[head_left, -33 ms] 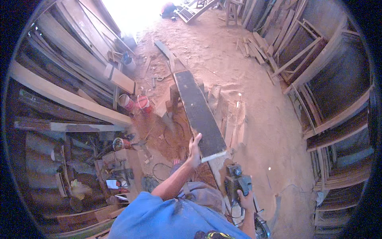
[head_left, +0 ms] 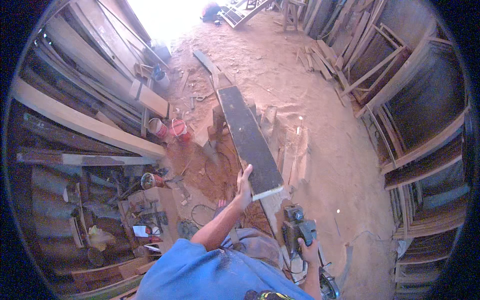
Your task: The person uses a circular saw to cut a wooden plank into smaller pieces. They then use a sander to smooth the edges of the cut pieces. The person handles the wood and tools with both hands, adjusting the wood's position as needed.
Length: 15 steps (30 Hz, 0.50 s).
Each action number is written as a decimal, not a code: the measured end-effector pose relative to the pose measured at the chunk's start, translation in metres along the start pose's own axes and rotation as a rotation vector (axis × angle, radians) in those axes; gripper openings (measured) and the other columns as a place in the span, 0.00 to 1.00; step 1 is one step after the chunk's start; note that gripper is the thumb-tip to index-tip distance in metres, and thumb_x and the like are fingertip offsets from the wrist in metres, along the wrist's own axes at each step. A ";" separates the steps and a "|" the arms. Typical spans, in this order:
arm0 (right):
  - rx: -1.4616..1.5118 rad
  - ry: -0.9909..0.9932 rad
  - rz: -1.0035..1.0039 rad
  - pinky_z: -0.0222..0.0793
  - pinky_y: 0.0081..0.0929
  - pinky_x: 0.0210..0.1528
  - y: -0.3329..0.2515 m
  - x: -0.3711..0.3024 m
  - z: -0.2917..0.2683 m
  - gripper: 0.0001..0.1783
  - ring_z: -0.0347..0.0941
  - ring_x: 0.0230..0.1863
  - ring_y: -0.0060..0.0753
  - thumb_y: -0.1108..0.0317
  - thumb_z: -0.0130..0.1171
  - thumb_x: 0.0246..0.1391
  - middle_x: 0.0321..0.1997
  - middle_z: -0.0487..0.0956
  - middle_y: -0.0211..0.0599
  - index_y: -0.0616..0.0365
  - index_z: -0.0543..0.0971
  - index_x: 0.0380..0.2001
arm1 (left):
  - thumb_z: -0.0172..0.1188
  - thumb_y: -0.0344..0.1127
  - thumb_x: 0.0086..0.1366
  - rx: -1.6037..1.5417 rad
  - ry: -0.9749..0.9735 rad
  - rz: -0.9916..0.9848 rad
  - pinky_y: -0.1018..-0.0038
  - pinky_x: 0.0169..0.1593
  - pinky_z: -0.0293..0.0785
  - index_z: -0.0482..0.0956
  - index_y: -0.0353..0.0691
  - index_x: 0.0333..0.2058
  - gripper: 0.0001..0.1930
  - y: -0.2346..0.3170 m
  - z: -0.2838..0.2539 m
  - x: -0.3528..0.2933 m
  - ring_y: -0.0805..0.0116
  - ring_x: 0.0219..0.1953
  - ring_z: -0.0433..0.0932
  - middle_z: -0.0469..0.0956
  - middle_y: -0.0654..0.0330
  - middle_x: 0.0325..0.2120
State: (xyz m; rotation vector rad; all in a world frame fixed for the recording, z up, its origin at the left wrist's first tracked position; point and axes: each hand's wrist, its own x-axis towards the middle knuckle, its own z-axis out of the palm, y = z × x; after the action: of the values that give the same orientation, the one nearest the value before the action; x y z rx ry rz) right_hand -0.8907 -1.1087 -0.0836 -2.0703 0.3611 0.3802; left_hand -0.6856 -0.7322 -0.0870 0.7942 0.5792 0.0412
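A long dark-faced wooden board (head_left: 250, 142) with a pale near end lies lengthwise in front of me, on top of another plank (head_left: 272, 207). My left hand (head_left: 243, 189) is closed on the board's left edge close to that near end, its thumb over the dark face. Lower right, my right hand (head_left: 308, 251) grips a dark power tool that looks like an electric hand planer (head_left: 296, 227). The tool is beside the plank, apart from the dark board. My right hand partly hides its rear.
Two red-and-white buckets (head_left: 179, 129) and loose tools stand on the dusty floor to the left. Timber (head_left: 90, 120) leans along the left wall. Wooden frames and boards (head_left: 425, 130) line the right side. Scrap pieces (head_left: 320, 62) lie at the far right.
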 end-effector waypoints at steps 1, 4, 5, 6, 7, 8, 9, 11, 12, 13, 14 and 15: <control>0.004 0.010 -0.021 0.69 0.24 0.25 -0.012 0.001 0.000 0.17 0.71 0.22 0.19 0.56 0.72 0.57 0.23 0.76 0.24 0.57 0.78 0.37 | 0.63 0.55 0.66 -0.007 0.001 0.034 0.54 0.66 0.65 0.66 0.35 0.65 0.38 -0.002 0.001 0.019 0.49 0.65 0.68 0.68 0.48 0.64; 0.121 0.038 0.094 0.76 0.39 0.49 -0.013 0.009 0.005 0.32 0.82 0.43 0.44 0.48 0.74 0.50 0.42 0.86 0.43 0.60 0.81 0.50 | 0.62 0.56 0.67 1.165 0.449 0.121 0.54 0.66 0.65 0.68 0.37 0.66 0.37 0.010 0.008 0.047 0.45 0.66 0.69 0.72 0.44 0.63; 0.022 0.049 0.131 0.76 0.38 0.48 -0.048 0.006 0.002 0.33 0.82 0.42 0.43 0.48 0.76 0.49 0.41 0.86 0.42 0.60 0.81 0.50 | 0.62 0.56 0.67 1.110 0.353 0.106 0.55 0.66 0.66 0.70 0.38 0.66 0.36 0.010 0.004 0.051 0.45 0.65 0.71 0.73 0.44 0.61; -0.030 0.095 -0.010 0.76 0.36 0.44 -0.052 0.014 0.005 0.30 0.81 0.39 0.38 0.50 0.76 0.49 0.38 0.86 0.39 0.61 0.82 0.48 | 0.61 0.56 0.67 1.053 0.260 0.090 0.56 0.65 0.67 0.71 0.38 0.65 0.35 0.012 -0.003 0.054 0.45 0.64 0.72 0.75 0.43 0.60; -0.087 0.151 -0.145 0.76 0.34 0.41 -0.052 0.017 0.006 0.28 0.81 0.35 0.33 0.52 0.76 0.50 0.36 0.85 0.36 0.62 0.82 0.45 | 0.61 0.56 0.67 0.991 0.157 0.068 0.57 0.64 0.67 0.73 0.38 0.64 0.34 0.011 -0.005 0.057 0.44 0.63 0.73 0.77 0.43 0.58; -0.079 0.131 -0.162 0.77 0.33 0.40 -0.071 0.014 0.008 0.26 0.81 0.34 0.32 0.54 0.77 0.50 0.36 0.86 0.36 0.63 0.82 0.44 | 0.61 0.56 0.67 0.959 0.186 0.096 0.59 0.63 0.68 0.75 0.38 0.62 0.33 0.009 -0.016 0.060 0.47 0.61 0.75 0.79 0.44 0.56; -0.073 0.111 -0.180 0.77 0.32 0.39 -0.091 0.012 0.009 0.25 0.81 0.34 0.31 0.55 0.77 0.50 0.36 0.86 0.36 0.63 0.83 0.43 | 0.61 0.55 0.67 0.924 0.209 0.114 0.61 0.63 0.69 0.76 0.38 0.60 0.31 0.005 -0.023 0.065 0.49 0.59 0.77 0.81 0.45 0.53; -0.123 0.136 -0.101 0.77 0.33 0.42 -0.114 0.012 0.006 0.24 0.82 0.37 0.32 0.57 0.76 0.50 0.38 0.87 0.38 0.64 0.83 0.44 | 0.61 0.54 0.69 0.886 0.170 0.084 0.65 0.61 0.71 0.78 0.37 0.60 0.29 0.006 -0.008 0.058 0.55 0.56 0.80 0.83 0.48 0.51; -0.147 0.156 -0.101 0.77 0.34 0.43 -0.111 0.012 0.004 0.26 0.82 0.39 0.34 0.55 0.76 0.50 0.39 0.86 0.40 0.63 0.83 0.45 | 0.60 0.53 0.70 0.884 0.120 0.043 0.67 0.61 0.71 0.77 0.37 0.60 0.29 0.022 0.010 0.045 0.58 0.55 0.80 0.83 0.49 0.51; -0.165 0.150 -0.118 0.77 0.35 0.45 -0.115 0.017 0.006 0.27 0.82 0.40 0.36 0.54 0.76 0.49 0.40 0.86 0.42 0.63 0.83 0.46 | 0.60 0.53 0.70 0.869 0.107 0.052 0.68 0.60 0.71 0.77 0.38 0.61 0.29 0.023 0.003 0.048 0.60 0.55 0.80 0.83 0.50 0.51; -0.089 0.090 -0.116 0.76 0.37 0.48 -0.122 0.024 0.008 0.32 0.82 0.44 0.41 0.50 0.77 0.48 0.42 0.85 0.45 0.64 0.82 0.48 | 0.60 0.52 0.71 0.852 0.097 0.060 0.69 0.60 0.71 0.76 0.39 0.61 0.28 0.023 -0.005 0.049 0.61 0.55 0.80 0.83 0.52 0.52; -0.011 0.035 -0.117 0.76 0.40 0.51 -0.137 0.032 0.010 0.36 0.82 0.47 0.47 0.46 0.77 0.47 0.45 0.84 0.49 0.64 0.81 0.50 | 0.60 0.52 0.71 0.834 0.084 0.072 0.69 0.60 0.71 0.76 0.39 0.62 0.28 0.021 -0.009 0.049 0.63 0.55 0.79 0.83 0.53 0.52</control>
State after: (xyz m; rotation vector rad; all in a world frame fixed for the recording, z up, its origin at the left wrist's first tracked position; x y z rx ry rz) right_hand -0.8082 -1.0359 0.0045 -2.0998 0.2577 0.2767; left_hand -0.6450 -0.6992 -0.1004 1.6289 0.6494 -0.1093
